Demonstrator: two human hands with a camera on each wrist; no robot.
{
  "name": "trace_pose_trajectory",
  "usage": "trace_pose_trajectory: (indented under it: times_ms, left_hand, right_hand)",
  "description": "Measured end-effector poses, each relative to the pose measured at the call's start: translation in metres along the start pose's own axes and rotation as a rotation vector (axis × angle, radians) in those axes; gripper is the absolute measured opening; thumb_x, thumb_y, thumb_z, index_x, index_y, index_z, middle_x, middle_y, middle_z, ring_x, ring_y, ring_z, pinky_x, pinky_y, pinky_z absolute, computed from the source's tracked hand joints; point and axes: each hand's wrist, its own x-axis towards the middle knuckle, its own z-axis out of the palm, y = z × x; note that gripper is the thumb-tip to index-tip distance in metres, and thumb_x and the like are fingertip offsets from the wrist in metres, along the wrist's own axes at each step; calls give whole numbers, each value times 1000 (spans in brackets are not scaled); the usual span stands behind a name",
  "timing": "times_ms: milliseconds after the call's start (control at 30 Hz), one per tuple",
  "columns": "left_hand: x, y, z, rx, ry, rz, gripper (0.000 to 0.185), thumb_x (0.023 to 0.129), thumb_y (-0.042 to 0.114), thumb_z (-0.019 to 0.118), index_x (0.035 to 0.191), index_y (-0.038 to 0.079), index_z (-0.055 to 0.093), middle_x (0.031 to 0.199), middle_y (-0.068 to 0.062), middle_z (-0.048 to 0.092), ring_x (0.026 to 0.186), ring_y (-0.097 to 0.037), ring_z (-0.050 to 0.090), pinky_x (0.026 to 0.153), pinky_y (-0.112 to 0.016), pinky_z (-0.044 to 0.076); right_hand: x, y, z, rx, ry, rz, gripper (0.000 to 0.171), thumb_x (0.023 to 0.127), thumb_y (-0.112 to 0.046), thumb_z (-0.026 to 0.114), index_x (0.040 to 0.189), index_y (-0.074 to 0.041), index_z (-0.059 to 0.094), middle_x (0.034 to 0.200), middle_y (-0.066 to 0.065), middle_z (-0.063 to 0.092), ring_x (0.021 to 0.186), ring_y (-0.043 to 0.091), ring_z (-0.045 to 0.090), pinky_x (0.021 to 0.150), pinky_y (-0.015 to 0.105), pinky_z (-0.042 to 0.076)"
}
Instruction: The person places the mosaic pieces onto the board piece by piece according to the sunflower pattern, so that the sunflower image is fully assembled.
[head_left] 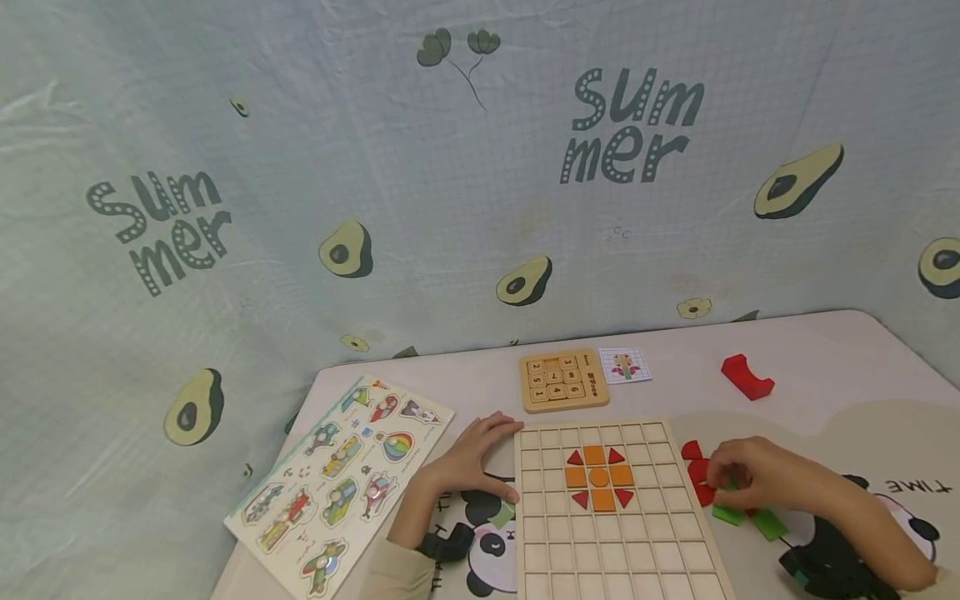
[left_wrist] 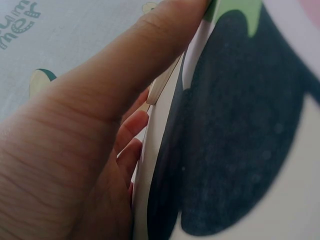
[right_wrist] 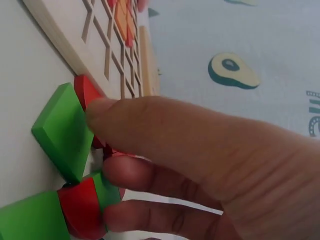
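A wooden grid board (head_left: 660, 542) lies on the table with an orange and red pattern (head_left: 598, 477) set in its upper middle. My left hand (head_left: 491, 457) rests flat at the board's upper left edge, fingers relaxed and touching the edge (left_wrist: 160, 89). A small green piece (head_left: 501, 514) lies just under that hand. Right of the board, my right hand (head_left: 718, 485) is curled over loose red pieces (head_left: 693, 454) and green pieces (head_left: 753, 521). In the right wrist view its thumb and forefinger (right_wrist: 100, 145) pinch a red piece (right_wrist: 84, 91) beside a green tile (right_wrist: 62, 130).
A wooden number sliding puzzle (head_left: 562, 379) and a small pattern card (head_left: 625, 365) lie behind the board. A red arch block (head_left: 746, 377) sits at the back right. A vehicle peg puzzle (head_left: 341, 483) lies at the left. An avocado-print cloth hangs behind the table.
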Motion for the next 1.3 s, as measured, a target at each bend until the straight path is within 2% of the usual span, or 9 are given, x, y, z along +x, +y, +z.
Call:
trace_pose_trajectory:
  times_ms: [233, 433, 667, 867, 1167, 1300]
  left_hand:
    - [0, 0, 0, -12, -3, 10, 94, 62, 42, 84, 142, 28, 37, 150, 0, 28, 142, -24, 18, 114, -52, 17]
    - [0, 1, 0, -16, -8, 0, 94, 62, 42, 84, 142, 28, 37, 150, 0, 28, 143, -24, 16, 115, -52, 14]
    - [0, 0, 0, -9, -4, 1, 95, 62, 43, 84, 142, 29, 36, 150, 1, 28, 143, -24, 16, 115, -52, 15]
    - [1, -1, 0, -7, -1, 8, 94, 62, 43, 84, 142, 28, 37, 150, 0, 28, 142, -25, 17, 115, -52, 16]
    - [0, -1, 0, -11, -5, 5, 94, 62, 43, 84, 142, 28, 37, 150, -1, 28, 141, -26, 18, 114, -53, 18]
    - [1, -1, 0, -14, -3, 10, 93, 62, 41, 84, 142, 28, 37, 150, -1, 28, 141, -26, 18, 114, -53, 17]
  right_hand:
    - [-3, 0, 0, 17, -84, 63, 19, 75, -30, 77, 80, -23, 60, 73, -17, 52, 63, -3, 45, 50, 17, 41]
    - [-3, -3, 1, 7, -112, 98, 23, 71, -30, 79, 81, -24, 59, 74, -17, 51, 64, -3, 44, 50, 17, 42]
    - [-5, -1, 3, 2, -83, 18, 23, 71, -18, 77, 83, -23, 58, 74, -15, 49, 62, -4, 43, 48, 15, 41]
    - [-4, -3, 2, -4, -71, 1, 24, 72, -16, 76, 85, -22, 58, 75, -14, 49, 63, -3, 44, 49, 15, 41]
    - [5, -16, 10, -85, 35, -109, 24, 74, -14, 76, 89, -26, 60, 82, -14, 52, 72, -2, 46, 56, 16, 43]
    - [10, -25, 15, -126, 30, -76, 22, 75, -17, 76, 87, -27, 61, 82, -17, 51, 73, -3, 45, 59, 16, 45]
